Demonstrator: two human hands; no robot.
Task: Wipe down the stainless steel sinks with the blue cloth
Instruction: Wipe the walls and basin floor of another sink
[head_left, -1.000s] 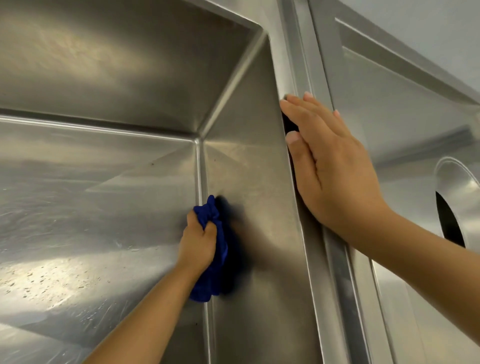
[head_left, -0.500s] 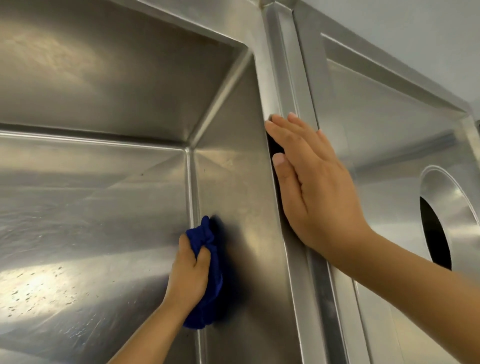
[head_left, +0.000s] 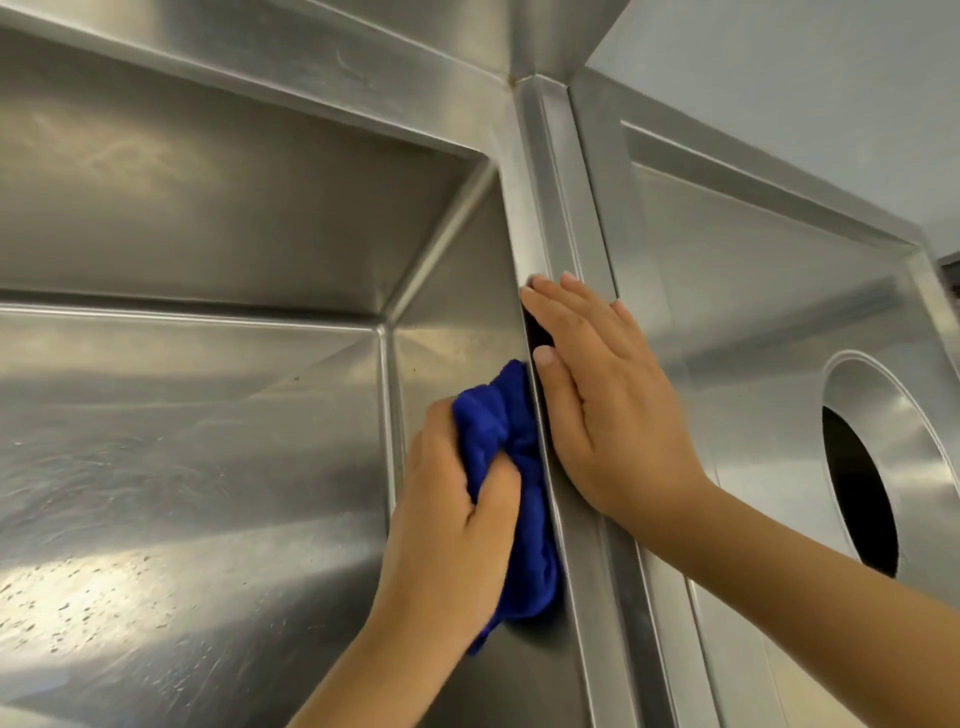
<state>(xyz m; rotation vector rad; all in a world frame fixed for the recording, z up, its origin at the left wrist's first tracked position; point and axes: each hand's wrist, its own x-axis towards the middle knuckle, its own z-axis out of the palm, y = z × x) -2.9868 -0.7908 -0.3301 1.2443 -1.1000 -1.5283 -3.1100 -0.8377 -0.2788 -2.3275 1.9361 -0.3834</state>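
While bunched in curled left hand (head_left: 457, 519), blue cloth (head_left: 511, 441) against sink wall (head_left: 462, 327); right hand (head_left: 608, 415) flat.

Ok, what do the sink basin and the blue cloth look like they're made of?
Sink basin: looks like stainless steel with a brushed finish, going by the fine grain lines, soft blurred reflections and folded seams at the corners. Blue cloth: probably microfibre or a similar soft fabric. It is matte and fuzzy and bunches into deep folds where the left hand grips it.

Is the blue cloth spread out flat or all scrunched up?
Scrunched up. The blue cloth is bunched in thick folds, gripped by the left hand against the sink wall.
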